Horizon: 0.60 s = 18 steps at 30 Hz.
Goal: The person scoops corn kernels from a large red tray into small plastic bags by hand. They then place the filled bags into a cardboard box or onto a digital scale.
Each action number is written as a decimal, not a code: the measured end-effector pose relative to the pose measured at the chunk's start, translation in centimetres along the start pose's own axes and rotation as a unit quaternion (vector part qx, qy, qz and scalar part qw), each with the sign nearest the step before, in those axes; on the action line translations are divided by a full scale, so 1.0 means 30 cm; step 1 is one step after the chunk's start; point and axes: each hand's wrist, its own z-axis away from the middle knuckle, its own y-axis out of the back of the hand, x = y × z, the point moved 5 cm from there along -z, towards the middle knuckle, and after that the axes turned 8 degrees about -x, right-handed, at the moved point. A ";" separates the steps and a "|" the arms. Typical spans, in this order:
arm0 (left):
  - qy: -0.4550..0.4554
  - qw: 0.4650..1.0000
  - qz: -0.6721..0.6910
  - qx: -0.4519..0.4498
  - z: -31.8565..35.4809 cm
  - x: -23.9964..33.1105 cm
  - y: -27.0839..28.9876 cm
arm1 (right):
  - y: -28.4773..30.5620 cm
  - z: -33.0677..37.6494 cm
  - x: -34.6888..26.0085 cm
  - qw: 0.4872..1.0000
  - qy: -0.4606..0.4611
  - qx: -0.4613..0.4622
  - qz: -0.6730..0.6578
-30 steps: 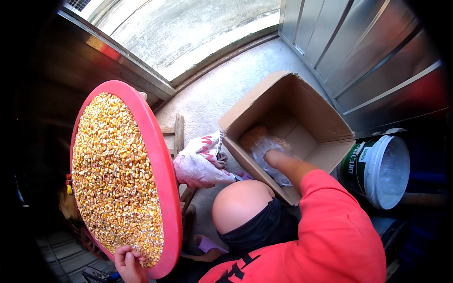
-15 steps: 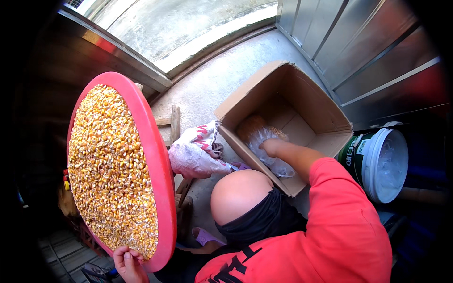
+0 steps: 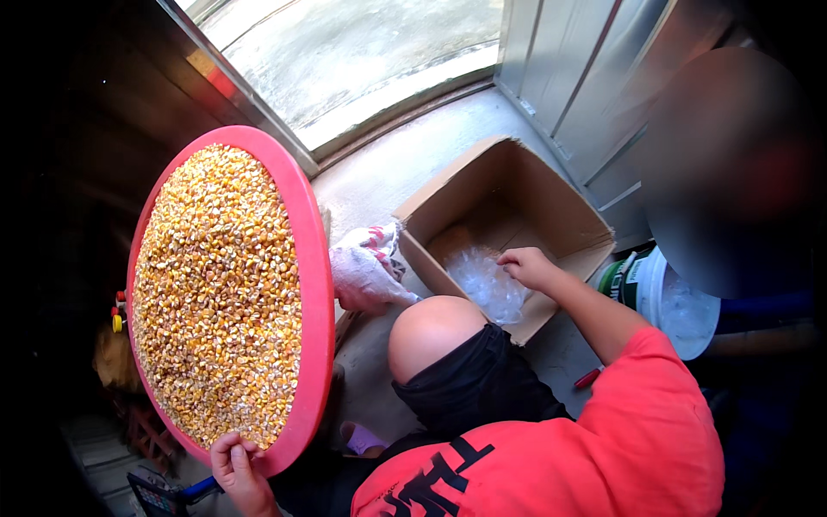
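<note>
My left hand (image 3: 237, 470) grips the lower rim of a large round red tray (image 3: 314, 284), which is heaped with yellow maize kernels (image 3: 215, 293) and held tilted at my left. My right hand (image 3: 527, 265) reaches into an open cardboard box (image 3: 551, 202) on the concrete floor. Its fingers are curled on a crumpled clear plastic bag (image 3: 484, 284) lying inside the box. My bent knee (image 3: 431, 332) shows between the tray and the box.
A white and pink cloth sack (image 3: 366, 271) lies between tray and box. A white bucket with a green band (image 3: 668, 302) stands to the box's right, with a small red stick (image 3: 588, 376) beside it. Metal panels (image 3: 586, 77) rise behind. A blurred person is at upper right.
My right hand has drawn back from deep in the box toward its near side, still on the plastic. The tray stays tilted in my left hand.
</note>
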 end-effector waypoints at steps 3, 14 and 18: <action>-0.025 0.998 -0.055 -0.017 -0.014 -0.045 -0.031 | 0.173 0.202 -0.068 0.973 0.111 0.154 0.132; -0.148 0.986 -0.061 -0.045 -0.010 0.033 -0.147 | 0.550 0.894 0.457 0.918 -0.233 0.310 -0.084; -0.157 0.984 -0.063 -0.048 -0.015 0.025 -0.144 | 0.511 0.913 0.594 0.891 -0.251 0.355 -0.132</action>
